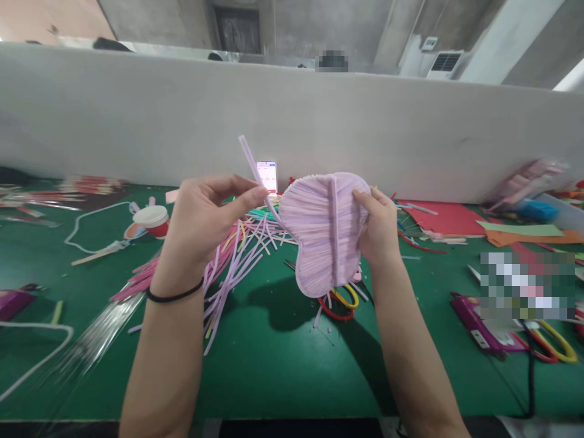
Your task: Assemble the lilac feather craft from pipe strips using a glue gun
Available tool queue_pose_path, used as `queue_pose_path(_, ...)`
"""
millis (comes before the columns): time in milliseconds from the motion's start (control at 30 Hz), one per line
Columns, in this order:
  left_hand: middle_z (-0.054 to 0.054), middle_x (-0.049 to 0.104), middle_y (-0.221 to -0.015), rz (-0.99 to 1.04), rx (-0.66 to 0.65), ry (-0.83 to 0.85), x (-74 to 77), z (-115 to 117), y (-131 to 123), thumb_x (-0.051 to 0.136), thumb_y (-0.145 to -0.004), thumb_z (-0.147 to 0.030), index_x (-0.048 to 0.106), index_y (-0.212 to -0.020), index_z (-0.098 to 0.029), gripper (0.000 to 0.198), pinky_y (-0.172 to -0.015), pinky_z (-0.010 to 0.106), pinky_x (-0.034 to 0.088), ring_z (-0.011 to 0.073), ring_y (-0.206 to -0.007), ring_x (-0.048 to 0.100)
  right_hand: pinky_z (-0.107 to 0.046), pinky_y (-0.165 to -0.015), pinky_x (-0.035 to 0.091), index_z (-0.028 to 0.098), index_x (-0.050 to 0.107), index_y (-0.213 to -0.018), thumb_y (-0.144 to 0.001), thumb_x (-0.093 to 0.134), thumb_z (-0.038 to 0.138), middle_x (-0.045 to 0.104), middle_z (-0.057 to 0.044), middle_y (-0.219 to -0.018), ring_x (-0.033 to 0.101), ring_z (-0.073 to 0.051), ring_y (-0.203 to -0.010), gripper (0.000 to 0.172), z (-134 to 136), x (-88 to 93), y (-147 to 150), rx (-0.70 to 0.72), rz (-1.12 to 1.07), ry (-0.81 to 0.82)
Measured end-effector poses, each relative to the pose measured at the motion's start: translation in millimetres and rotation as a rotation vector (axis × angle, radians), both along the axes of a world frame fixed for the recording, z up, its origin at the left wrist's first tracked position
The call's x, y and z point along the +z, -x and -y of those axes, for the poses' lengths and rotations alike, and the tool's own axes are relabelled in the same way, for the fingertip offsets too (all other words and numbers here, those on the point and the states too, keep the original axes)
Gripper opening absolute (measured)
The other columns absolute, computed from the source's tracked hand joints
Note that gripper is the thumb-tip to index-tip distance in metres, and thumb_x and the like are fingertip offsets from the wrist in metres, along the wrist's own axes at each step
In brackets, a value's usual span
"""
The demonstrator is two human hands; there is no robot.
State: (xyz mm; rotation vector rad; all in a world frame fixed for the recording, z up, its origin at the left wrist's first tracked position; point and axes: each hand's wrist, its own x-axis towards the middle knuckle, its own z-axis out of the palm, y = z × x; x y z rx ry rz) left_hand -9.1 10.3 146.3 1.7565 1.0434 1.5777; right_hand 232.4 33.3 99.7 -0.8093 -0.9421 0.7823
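Observation:
A light purple wing-shaped piece [314, 234], covered in side-by-side strips with one strip standing up along it, is held above the table. My right hand [378, 222] grips its right edge between thumb and fingers. In my left hand [214, 210], thumb and fingertips pinch a lilac stem [250, 157], which slants up to the left; its lower end meets the left edge of the wing-shaped piece. Below and to the left lie many loose lilac stems [237, 267]. Scissors with red and yellow handles [340, 313] lie partly hidden under the piece.
A lit phone [267, 176] leans at the back before a white partition [292, 115]. A red and white cup [152, 220] and pink stems [141, 278] are on the left of the green table [283, 377]. Red paper [444, 216] and a purple glue gun [483, 325] lie right.

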Motion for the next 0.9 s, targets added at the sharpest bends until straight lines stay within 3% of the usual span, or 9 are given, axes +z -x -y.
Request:
queue_pose_path(333,-0.003,0.073,-0.068,0.024,-0.007,-0.01,-1.8,0,-2,0.08,-0.077,-0.022,0.079,-0.072,-0.023,0.005,-0.066,0.026,0.049,0.0081,-0.057,0.056,-0.027,-0.066,0.049,0.024,0.072,-0.076,-0.072,0.075,0.027,0.069,0.002,-0.076,0.059,-0.014,-0.069,0.006,-1,-2.2,0,-0.005,-0.001,-0.016)
queue_pose_path(600,0.001,0.072,-0.068,0.043,-0.007,0.066,-9.7,-15,-2,0.081,-0.076,-0.028,0.077,-0.068,-0.023,0.01,-0.056,0.026,0.048,0.0121,-0.061,0.06,-0.03,-0.073,0.051,0.025,0.073,-0.082,-0.072,0.076,0.029,0.071,0.002,-0.082,0.061,-0.016,-0.074,0.011,-4,-6.9,-1,0.022,0.036,-0.013)
queue_pose_path(900,0.002,0.07,-0.071,0.031,-0.041,0.11,-11.1,-19,2,0.079,-0.076,-0.028,0.076,-0.069,-0.022,0.009,-0.059,0.024,0.049,0.0128,-0.065,0.06,-0.03,-0.074,0.05,0.025,0.073,-0.082,-0.07,0.076,0.028,0.072,0.002,-0.083,0.061,-0.015,-0.075,0.013,-5,-8.6,-2,0.068,0.001,0.009)
